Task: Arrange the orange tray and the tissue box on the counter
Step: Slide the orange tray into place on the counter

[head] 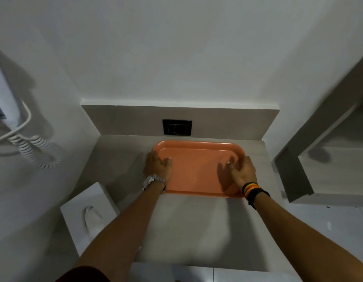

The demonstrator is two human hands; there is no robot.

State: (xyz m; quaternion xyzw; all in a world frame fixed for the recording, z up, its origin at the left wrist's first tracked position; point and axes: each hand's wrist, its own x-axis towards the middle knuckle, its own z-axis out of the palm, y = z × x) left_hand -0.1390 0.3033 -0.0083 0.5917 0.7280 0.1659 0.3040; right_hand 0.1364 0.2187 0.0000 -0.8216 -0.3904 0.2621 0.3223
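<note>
Left hand [158, 165] and right hand [244, 169] gripping the short rims of the orange tray [196, 174] — thumbs inside. Lying flat at the back of the counter [186, 231], under the wall socket [177, 127]. Best kept level, squared to the wall — tissue box [89, 212] waiting at the front-left corner.

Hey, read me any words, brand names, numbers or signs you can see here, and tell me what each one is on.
No text here is readable.
Wall socket: a tiny mark on its lower edge, too small and blurred to read.
Orange tray: no print shows.
Tissue box: no print shows.
Watch and wristbands: too blurred to tell.
</note>
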